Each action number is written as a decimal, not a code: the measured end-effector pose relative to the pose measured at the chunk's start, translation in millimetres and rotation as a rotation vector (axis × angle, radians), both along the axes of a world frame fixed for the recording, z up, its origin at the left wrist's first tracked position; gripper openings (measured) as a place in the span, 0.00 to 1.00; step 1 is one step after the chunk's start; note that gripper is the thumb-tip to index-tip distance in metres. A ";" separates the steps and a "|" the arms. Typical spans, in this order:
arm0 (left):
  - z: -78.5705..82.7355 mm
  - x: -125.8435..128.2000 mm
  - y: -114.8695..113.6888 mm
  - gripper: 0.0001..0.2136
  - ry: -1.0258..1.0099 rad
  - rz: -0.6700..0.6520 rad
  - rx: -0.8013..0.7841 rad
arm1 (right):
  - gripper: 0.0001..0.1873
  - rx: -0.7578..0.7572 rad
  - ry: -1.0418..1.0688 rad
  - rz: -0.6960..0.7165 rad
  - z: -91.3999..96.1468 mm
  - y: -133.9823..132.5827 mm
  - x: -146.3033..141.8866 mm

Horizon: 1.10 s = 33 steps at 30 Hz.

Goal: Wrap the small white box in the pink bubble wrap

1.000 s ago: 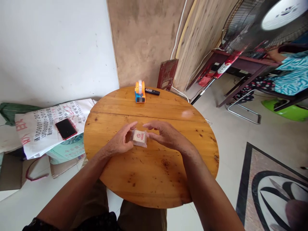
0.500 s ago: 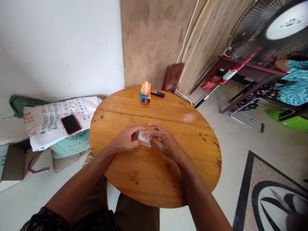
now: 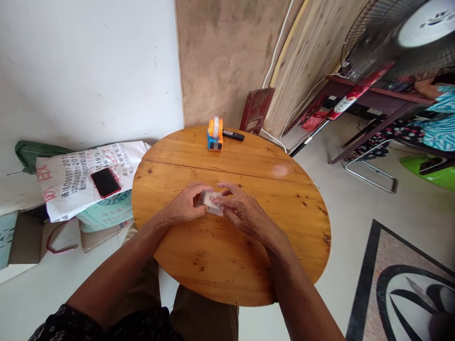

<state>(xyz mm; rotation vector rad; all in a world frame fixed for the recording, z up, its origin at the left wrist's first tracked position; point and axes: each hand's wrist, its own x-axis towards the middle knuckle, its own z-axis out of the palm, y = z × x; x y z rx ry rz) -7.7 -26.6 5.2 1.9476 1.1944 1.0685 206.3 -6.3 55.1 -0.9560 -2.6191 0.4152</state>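
Note:
A small clear plastic box [image 3: 214, 208] with a whitish, red-printed top rests on the round wooden table [image 3: 220, 270] in front of me. My left hand [image 3: 187, 203] grips its left side, thumb near me and fingers on the far side. My right hand [image 3: 245, 208] is at the right side of the box, with its index finger over the top and the thumb by the right edge. Another finger of that hand is stretched out beyond the box. The fingers cover part of the print.
At the table's far edge stand an orange and blue tape dispenser [image 3: 215, 135] and a black remote [image 3: 233, 135]. To the left, a phone [image 3: 105, 183] lies on a white printed sack [image 3: 81, 170]. A standing fan [image 3: 387, 47] is at the right, with a seated person [image 3: 441, 118] behind it.
My right index finger and thumb have shifted left onto the box, covering more of its red print. My left hand keeps its grip. The view has turned slightly.

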 end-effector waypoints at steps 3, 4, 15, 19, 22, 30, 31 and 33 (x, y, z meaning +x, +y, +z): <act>-0.6 -0.5 0.0 0.22 0.003 -0.007 -0.012 | 0.18 -0.017 0.006 -0.003 1.2 -1.0 0.8; -0.6 -0.6 0.0 0.22 0.004 -0.007 -0.010 | 0.18 -0.028 0.018 -0.012 1.7 -1.1 1.8; -4.2 -1.0 0.5 0.30 -0.043 -0.027 0.014 | 0.38 -0.097 0.086 0.012 -16.9 10.6 11.3; -7.3 -0.6 0.3 0.30 -0.100 -0.046 -0.016 | 0.37 -0.034 0.111 -0.003 -31.3 11.0 0.8; -7.1 -0.4 -0.5 0.30 -0.120 -0.019 -0.022 | 0.36 0.018 0.147 -0.032 -36.0 12.2 -2.9; -3.8 0.8 -0.2 0.27 -0.046 -0.019 0.017 | 0.33 0.014 0.125 -0.045 -30.7 11.4 -1.7; -4.9 0.5 0.1 0.28 -0.040 -0.024 0.021 | 0.33 0.003 0.112 -0.043 -30.1 11.1 -1.3; -7.6 -0.9 0.7 0.29 -0.043 -0.022 0.024 | 0.35 -0.012 0.092 -0.038 -29.7 10.8 0.4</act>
